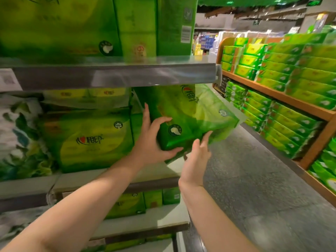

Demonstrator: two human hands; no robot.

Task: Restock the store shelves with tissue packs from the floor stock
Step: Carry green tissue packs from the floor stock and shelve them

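At frame centre we grip a tilted pack [189, 115] with our left hand [152, 142], fingers curled round its corner, while our right hand [196, 157] props it from below, fingers spread.

Floor [254, 179]: grey, speckled, running as an aisle from the lower right toward the back of the store
Paper label [8, 80]: showing at the far left edge of the view, white, print too blurred for reading
Patterned bags [18, 135]: white with dark green leaf print, lying bunched at the far left
Wooden rack [278, 96]: standing across the aisle on the right, its boards receding toward the back
Distant goods [205, 43]: blue and yellow, sitting far down the aisle, blurred
Ceiling beam [220, 11]: brown, hanging overhead
Green sign [314, 2]: glowing at the top right, unreadable
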